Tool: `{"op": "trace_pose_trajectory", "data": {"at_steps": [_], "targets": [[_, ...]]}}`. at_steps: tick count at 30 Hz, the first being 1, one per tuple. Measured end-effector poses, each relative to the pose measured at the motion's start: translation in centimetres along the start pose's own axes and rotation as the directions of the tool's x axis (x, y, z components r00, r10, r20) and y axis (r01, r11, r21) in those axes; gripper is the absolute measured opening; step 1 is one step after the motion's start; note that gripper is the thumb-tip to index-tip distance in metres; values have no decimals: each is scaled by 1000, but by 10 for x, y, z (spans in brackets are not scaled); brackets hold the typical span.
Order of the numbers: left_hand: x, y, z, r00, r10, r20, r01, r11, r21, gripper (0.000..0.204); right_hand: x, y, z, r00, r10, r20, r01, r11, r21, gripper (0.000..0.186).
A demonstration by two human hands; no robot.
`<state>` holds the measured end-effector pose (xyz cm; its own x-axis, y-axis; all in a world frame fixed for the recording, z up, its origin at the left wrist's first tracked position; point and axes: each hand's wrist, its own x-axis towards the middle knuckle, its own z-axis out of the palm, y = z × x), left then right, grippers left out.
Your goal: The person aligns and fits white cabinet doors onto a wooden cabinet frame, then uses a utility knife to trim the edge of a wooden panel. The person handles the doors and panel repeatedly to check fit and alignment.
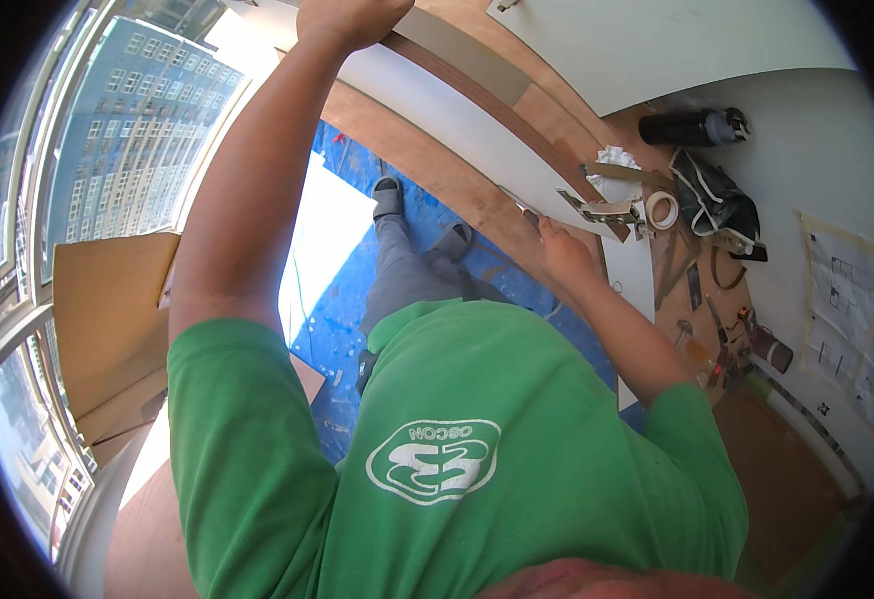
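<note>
A long white panel (437, 105) with a brown wooden edge stands across the bench in front of me. My left hand (352, 20) reaches far up to its left end and closes on the brown edge; the picture's rim cuts off some of the fingers. Lower down at the right, my right hand (564, 248) grips a slim tool with a dark handle (531, 217) and a thin metal end. That end lies near the panel's lower face, over the wooden board (417, 150); its exact kind is too small to make out. A metal hinge-like fitting (596, 210) sits by the panel's right end.
Right of the panel are a tape roll (662, 211), a black bottle (691, 128), a dark bag (716, 205) and several hand tools (721, 344). Blue sheeting (342, 299) covers the floor around my feet. A cardboard piece (107, 329) leans by the windows at left.
</note>
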<state>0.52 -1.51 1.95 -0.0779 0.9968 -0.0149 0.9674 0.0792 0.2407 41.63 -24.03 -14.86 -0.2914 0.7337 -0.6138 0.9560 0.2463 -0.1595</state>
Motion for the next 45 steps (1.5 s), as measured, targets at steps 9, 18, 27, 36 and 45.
{"op": "trace_pose_trajectory", "data": {"at_steps": [9, 18, 27, 36, 45], "targets": [[1, -1, 4, 999, 17, -38, -15, 999, 31, 45, -31, 33, 11, 998, 55, 35, -53, 998, -36, 56], [1, 2, -2, 1000, -15, 9, 15, 999, 51, 45, -57, 54, 13, 993, 103, 54, -103, 995, -15, 53], [-2, 6, -6, 999, -19, 26, 19, 1000, 23, 45, -85, 74, 12, 993, 18, -119, 8, 977, 212, 45], [-3, 8, -8, 999, -37, 30, 37, 999, 24, 45, 1, -10, 13, 968, -97, -231, 159, 951, 266, 31], [2, 3, 0, 1000, -14, 23, 13, 999, 39, 47, 56, -69, -10, 966, -65, -249, 110, 979, 171, 34]]}}
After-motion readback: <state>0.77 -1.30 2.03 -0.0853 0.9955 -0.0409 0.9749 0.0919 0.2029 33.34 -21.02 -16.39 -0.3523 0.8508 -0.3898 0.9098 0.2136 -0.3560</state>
